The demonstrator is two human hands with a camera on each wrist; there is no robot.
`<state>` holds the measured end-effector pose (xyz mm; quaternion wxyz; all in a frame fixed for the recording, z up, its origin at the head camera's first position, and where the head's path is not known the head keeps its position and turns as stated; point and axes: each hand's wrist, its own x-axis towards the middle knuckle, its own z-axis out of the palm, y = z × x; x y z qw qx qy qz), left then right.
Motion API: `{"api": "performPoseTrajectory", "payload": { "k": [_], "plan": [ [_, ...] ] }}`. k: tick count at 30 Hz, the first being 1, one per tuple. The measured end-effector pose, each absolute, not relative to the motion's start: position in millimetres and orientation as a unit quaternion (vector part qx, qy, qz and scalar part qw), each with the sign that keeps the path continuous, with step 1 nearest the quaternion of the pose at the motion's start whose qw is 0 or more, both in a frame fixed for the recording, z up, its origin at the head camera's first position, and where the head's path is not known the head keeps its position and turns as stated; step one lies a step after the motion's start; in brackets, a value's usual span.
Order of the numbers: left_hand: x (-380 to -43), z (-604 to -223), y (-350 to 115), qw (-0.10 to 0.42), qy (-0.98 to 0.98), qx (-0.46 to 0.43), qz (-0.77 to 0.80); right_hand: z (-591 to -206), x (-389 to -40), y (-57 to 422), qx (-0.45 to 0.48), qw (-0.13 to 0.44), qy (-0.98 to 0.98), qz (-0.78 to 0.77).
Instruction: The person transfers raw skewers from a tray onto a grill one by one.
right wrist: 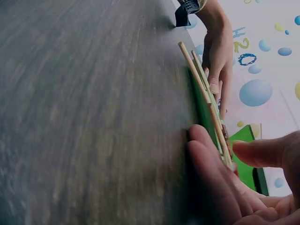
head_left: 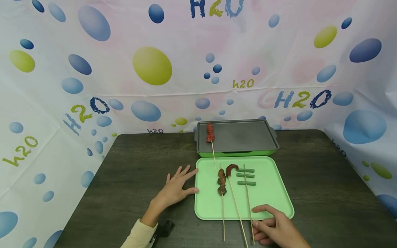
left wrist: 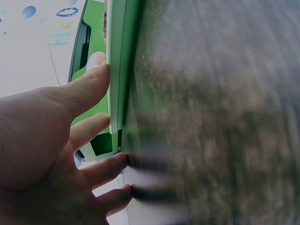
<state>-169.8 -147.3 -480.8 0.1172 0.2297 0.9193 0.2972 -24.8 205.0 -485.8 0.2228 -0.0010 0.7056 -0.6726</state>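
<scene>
My left hand (head_left: 175, 188) lies with fingers spread at the left edge of a light green tray (head_left: 207, 206); its thumb and index finger touch the rim. My right hand (head_left: 277, 227) is at the tray's front right, around the lower stick of a skewer with green bean pieces (head_left: 246, 175). Its thumb and index finger stand apart, with the stick close to their tips. Left of that skewer lie an octopus tentacle skewer (head_left: 232, 169) and a brown meat skewer (head_left: 221, 182), their sticks overhanging the front rim. A red meat skewer (head_left: 210, 132) lies on the grill plate (head_left: 242, 136).
The grill's green base (head_left: 235, 154) stands directly behind the tray. Everything sits on a dark wooden table (head_left: 124, 165). A patterned curtain (head_left: 186, 69) hangs behind and along both sides. A dark strap device (head_left: 165, 228) is on the left wrist.
</scene>
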Motion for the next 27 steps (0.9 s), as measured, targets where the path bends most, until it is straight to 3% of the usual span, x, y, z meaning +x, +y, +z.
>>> {"api": "performPoseTrajectory", "payload": {
  "k": [18, 27],
  "plan": [
    [-169, -479, -146, 0.119, 0.919, 0.229, 0.299, -489, -24, 228, 0.011, 0.296, 0.559, -0.775],
    [-168, -477, -147, 0.123, 0.919, 0.225, 0.300, -463, -30, 236, -0.015, 0.252, 0.611, -0.751]
  ]
}}
